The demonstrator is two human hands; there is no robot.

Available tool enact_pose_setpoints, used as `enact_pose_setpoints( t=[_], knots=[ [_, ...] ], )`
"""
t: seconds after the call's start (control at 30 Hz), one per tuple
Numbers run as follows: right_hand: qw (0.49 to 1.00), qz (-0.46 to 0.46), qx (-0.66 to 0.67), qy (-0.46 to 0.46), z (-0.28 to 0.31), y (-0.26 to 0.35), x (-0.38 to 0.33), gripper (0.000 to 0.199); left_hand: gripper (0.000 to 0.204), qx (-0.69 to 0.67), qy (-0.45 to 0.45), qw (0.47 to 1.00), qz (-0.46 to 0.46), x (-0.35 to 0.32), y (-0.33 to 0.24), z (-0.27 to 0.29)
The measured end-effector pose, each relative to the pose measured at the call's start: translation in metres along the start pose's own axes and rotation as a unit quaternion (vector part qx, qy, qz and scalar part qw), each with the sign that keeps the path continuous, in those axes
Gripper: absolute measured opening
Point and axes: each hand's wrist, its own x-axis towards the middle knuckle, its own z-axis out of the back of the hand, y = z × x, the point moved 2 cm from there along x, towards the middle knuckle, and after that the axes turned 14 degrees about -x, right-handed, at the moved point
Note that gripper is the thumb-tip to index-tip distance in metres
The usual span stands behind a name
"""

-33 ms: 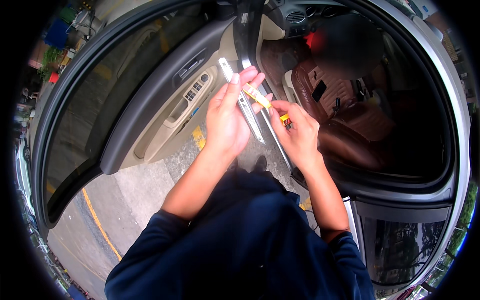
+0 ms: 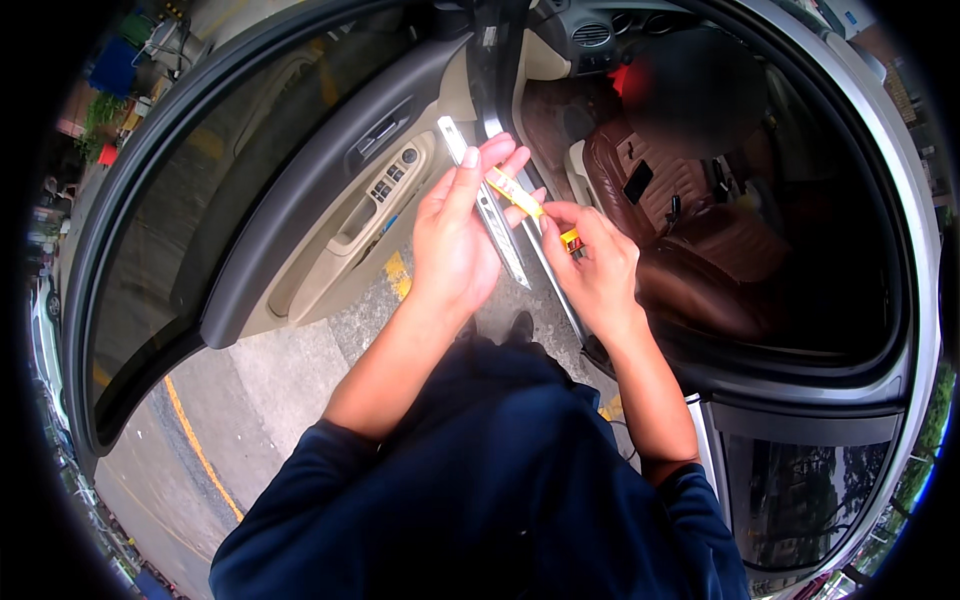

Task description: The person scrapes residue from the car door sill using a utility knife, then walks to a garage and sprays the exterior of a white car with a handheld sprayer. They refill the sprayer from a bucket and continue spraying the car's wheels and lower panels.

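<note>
My left hand (image 2: 455,245) is closed around a slim silver snap-off utility knife (image 2: 501,237), its thumb lying across the handle. The knife slants from upper left to a pointed end at lower right. Just right of it, a narrow yellow packet (image 2: 517,194) with a pale printed face lies against my left fingers. My right hand (image 2: 602,268) pinches the packet's lower end between thumb and forefinger. More yellow shows past the right fingers; whether it is the same piece, I cannot tell.
An open car door (image 2: 330,200) with window switches stands on the left. To the right is the car's interior with a brown leather seat (image 2: 640,175), a dark phone (image 2: 637,183) on it. Grey paving (image 2: 290,375) with yellow lines lies below. A dark blurred patch covers part of the interior.
</note>
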Motion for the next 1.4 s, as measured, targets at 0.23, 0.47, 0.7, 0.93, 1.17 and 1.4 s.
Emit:
enact_pose_setpoints(
  t=[0.23, 0.47, 0.7, 0.93, 1.17, 1.4],
  knots=[
    [0.997, 0.053, -0.048, -0.020, -0.006, 0.003, 0.001, 0.015, 0.037, -0.012, -0.012, 1.000, 0.000, -0.001, 0.000, 0.003],
    [0.997, 0.039, -0.068, -0.014, -0.009, 0.002, 0.003, 0.015, 0.035, -0.002, -0.009, 1.000, -0.004, 0.000, -0.001, 0.003],
    [0.991, 0.071, -0.114, 0.023, -0.009, 0.005, 0.009, 0.014, 0.040, 0.008, -0.014, 1.000, -0.010, 0.000, -0.002, 0.002],
    [0.979, 0.126, -0.137, 0.085, -0.011, 0.000, 0.015, 0.018, 0.040, 0.014, -0.017, 1.000, -0.001, 0.002, -0.003, 0.009],
    [0.968, 0.139, -0.168, 0.127, -0.001, -0.001, 0.013, 0.016, 0.037, 0.007, -0.030, 0.999, -0.014, 0.005, -0.008, 0.011],
    [0.959, 0.157, -0.213, 0.103, 0.013, 0.006, 0.009, 0.022, 0.035, -0.032, -0.056, 0.998, 0.000, 0.007, -0.011, 0.018]
  ],
)
